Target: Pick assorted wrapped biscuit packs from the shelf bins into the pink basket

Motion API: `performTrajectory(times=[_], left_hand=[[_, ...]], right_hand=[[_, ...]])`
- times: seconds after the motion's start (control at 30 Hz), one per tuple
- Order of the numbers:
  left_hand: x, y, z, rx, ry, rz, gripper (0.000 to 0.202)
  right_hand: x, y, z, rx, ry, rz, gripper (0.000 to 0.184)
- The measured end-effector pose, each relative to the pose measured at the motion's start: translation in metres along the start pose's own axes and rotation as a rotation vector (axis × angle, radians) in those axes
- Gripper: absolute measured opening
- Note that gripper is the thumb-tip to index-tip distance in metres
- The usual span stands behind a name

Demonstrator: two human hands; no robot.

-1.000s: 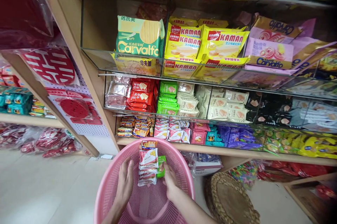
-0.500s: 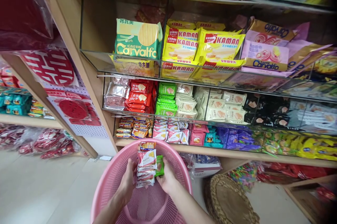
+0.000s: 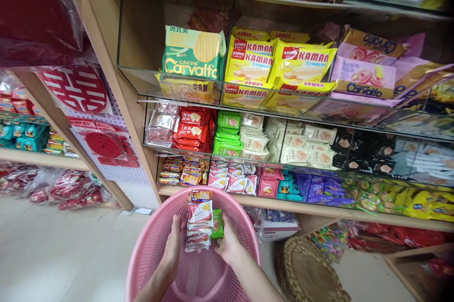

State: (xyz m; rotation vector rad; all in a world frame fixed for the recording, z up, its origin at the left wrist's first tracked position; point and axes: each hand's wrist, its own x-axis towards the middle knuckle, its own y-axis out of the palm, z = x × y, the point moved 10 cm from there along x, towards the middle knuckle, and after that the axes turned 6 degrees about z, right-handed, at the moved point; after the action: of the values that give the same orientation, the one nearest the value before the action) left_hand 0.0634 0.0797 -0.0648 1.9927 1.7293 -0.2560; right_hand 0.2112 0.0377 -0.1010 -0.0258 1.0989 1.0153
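Note:
Inside a pink mesh basket [image 3: 142, 240] lies a row of small white-and-pink snack packets [image 3: 199, 226], stacked one against another. An orange-and-brown packet [image 3: 200, 195] is at the row's far end, and a green packet [image 3: 217, 224] sits against its right side. My left hand [image 3: 171, 250] is open just left of the row, fingers stretched forward, with a small gap to the packets. My right hand [image 3: 229, 244] is at the right, its fingers by the green packet's edge and its thumb near the packet's lower corner; its fingers look loosely spread, not wrapped round it.
Beyond the basket stands a shelf unit with glass-fronted bins of wrapped snacks, including yellow packs [image 3: 301, 63] and red packets [image 3: 191, 132]. A round woven stool [image 3: 312, 269] stands right of the basket. Red decorations [image 3: 80, 89] hang at the left, above bagged goods [image 3: 71, 188].
My left hand has drawn slightly away from the packet row, and my right hand's fingers have loosened beside the green packet. The view has shifted a little, with the packets still in the basket.

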Motion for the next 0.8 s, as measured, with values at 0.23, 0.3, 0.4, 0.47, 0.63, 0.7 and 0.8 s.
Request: performTrajectory(times=[0.23, 0.3, 0.4, 0.47, 0.63, 0.7, 0.8], left_hand=[[-0.021, 0.014, -0.045, 0.685, 0.540, -0.048, 0.073], [-0.027, 0.024, -0.049, 0.867, 0.692, -0.034, 0.074], [-0.023, 0.020, -0.047, 0.934, 0.725, -0.055, 0.071], [-0.017, 0.015, -0.045, 0.908, 0.701, -0.064, 0.070], [-0.008, 0.006, -0.042, 0.788, 0.662, -0.065, 0.069], [-0.005, 0.003, -0.038, 0.725, 0.636, -0.059, 0.070], [-0.003, 0.000, -0.033, 0.669, 0.608, -0.057, 0.072]], right_hand=[[-0.003, -0.017, -0.004, -0.204, -0.047, -0.025, 0.041], [-0.002, -0.022, -0.004, -0.227, -0.101, -0.015, 0.041], [0.000, -0.028, -0.007, -0.255, -0.155, 0.000, 0.051], [-0.002, -0.034, -0.007, -0.327, -0.217, -0.039, 0.064], [-0.043, -0.023, 0.031, -0.651, -0.701, -0.175, 0.065], [-0.079, -0.006, 0.061, -0.721, -0.966, -0.174, 0.055], [-0.139, 0.029, 0.120, -0.882, -1.276, -0.100, 0.043]])
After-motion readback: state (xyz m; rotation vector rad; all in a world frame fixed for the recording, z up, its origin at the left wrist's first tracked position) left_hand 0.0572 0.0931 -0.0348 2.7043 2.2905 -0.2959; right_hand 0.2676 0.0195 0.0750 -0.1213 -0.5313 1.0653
